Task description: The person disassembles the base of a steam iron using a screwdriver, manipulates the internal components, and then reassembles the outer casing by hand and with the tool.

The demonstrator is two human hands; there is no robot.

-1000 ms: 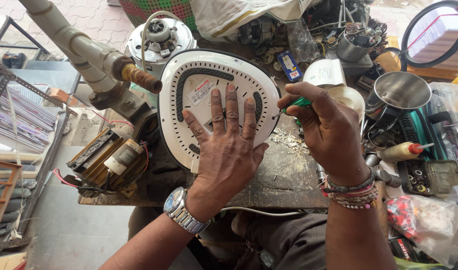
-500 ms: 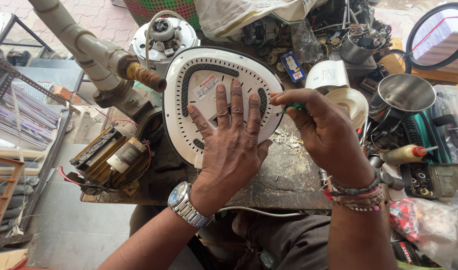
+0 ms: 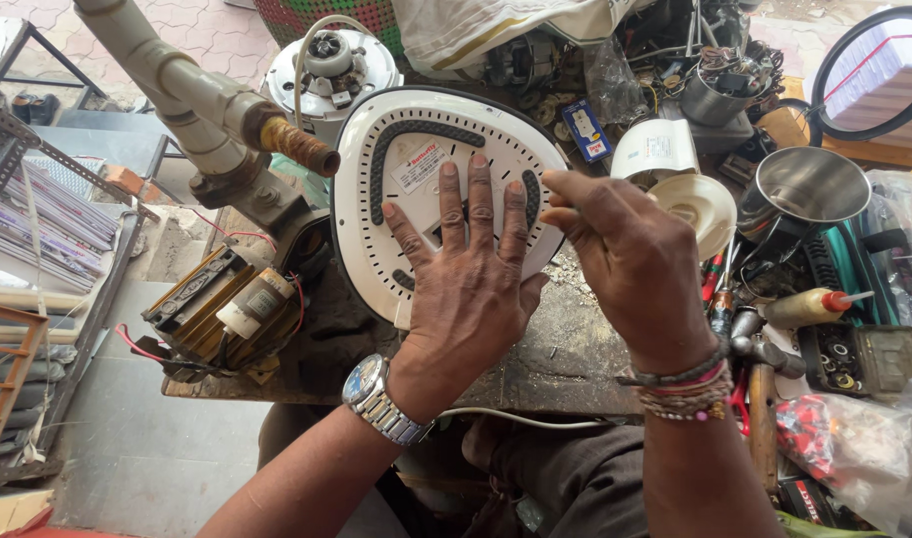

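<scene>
A white, rounded appliance base (image 3: 416, 149) lies underside up on the workbench, with dark curved vent slots and a small label. My left hand (image 3: 471, 284) presses flat on it with the fingers spread, and a metal watch (image 3: 374, 397) is on that wrist. My right hand (image 3: 630, 264) is closed at the base's right edge, fingertips against the rim. It grips a small tool that the fingers almost wholly hide. Bead bracelets circle the right wrist.
A grey pipe with a rusty threaded end (image 3: 276, 139) juts in from the upper left. A white motor unit (image 3: 331, 60) stands behind the base and a wound transformer (image 3: 227, 309) sits at the bench's left edge. A steel cup (image 3: 809, 189), white lid (image 3: 700, 204), glue bottle (image 3: 804, 307) and loose tools crowd the right.
My right hand has moved left onto the base's right rim, and the tool's green handle has slipped out of sight inside the fist. The left hand stays flat on the base.
</scene>
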